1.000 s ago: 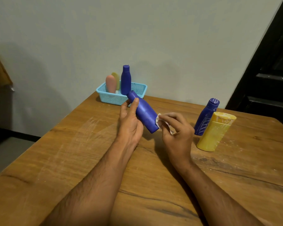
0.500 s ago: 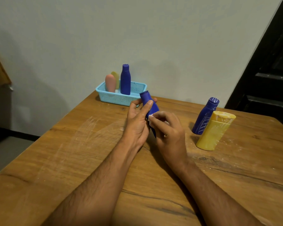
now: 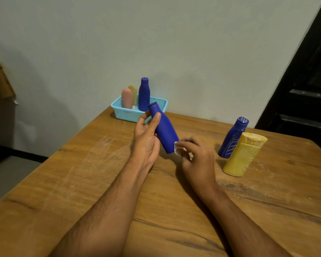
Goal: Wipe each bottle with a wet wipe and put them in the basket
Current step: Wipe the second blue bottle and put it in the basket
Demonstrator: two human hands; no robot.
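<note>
A plain blue plastic bottle (image 3: 164, 131) is gripped, tilted, mid-frame by the left hand (image 3: 146, 140); a white wet wipe (image 3: 178, 150) is pinched against it by the right hand (image 3: 198, 160). Three bottles are held in the light-blue mesh basket (image 3: 126, 113); two stand on the wooden table (image 3: 82, 173) at right.

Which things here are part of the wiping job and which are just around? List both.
Job: blue bottle held by left hand; wet wipe in right hand; marked blue bottle; yellow bottle; basket holding three bottles.

Around: wooden table; wall; dark door frame.
</note>
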